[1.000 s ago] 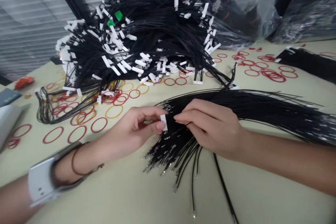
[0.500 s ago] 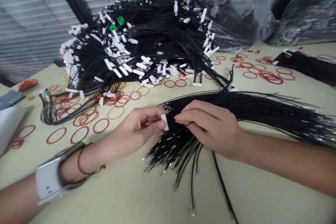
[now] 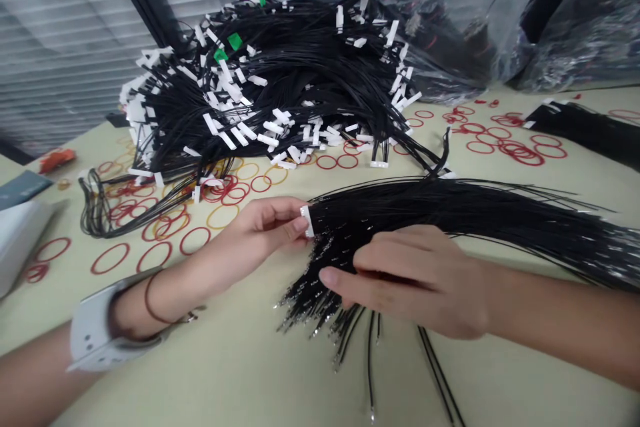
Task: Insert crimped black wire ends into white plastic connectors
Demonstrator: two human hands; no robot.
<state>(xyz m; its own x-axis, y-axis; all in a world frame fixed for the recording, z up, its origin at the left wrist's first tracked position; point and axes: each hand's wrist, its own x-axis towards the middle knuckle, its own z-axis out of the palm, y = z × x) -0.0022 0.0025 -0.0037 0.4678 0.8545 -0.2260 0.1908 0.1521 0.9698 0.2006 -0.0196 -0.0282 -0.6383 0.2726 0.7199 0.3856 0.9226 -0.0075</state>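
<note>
Between its thumb and fingers my left hand (image 3: 270, 223) pinches a small white connector housing (image 3: 307, 221), held at the left edge of a large bundle of black wires (image 3: 480, 203). My right hand (image 3: 415, 280) is over the bundle's near end, fingers curled in and thumb stretched toward the silver-tipped wire ends (image 3: 310, 300). What lies inside its grip is hidden. A pair of black wires (image 3: 440, 370) comes out from under this hand toward the near edge of the view.
Behind lies a big heap of black cables (image 3: 300, 73) with white connectors. Red rubber bands (image 3: 110, 258) and yellow ones are scattered on the table (image 3: 215, 360). Clear plastic bags (image 3: 450, 20) stand at the back; another black cable bundle (image 3: 590, 130) lies far right. A white box (image 3: 23, 233) sits left.
My right hand has drawn back from the connector, moving right and nearer to me over the wire ends. My left hand, still pinching the connector, has shifted slightly left and up.
</note>
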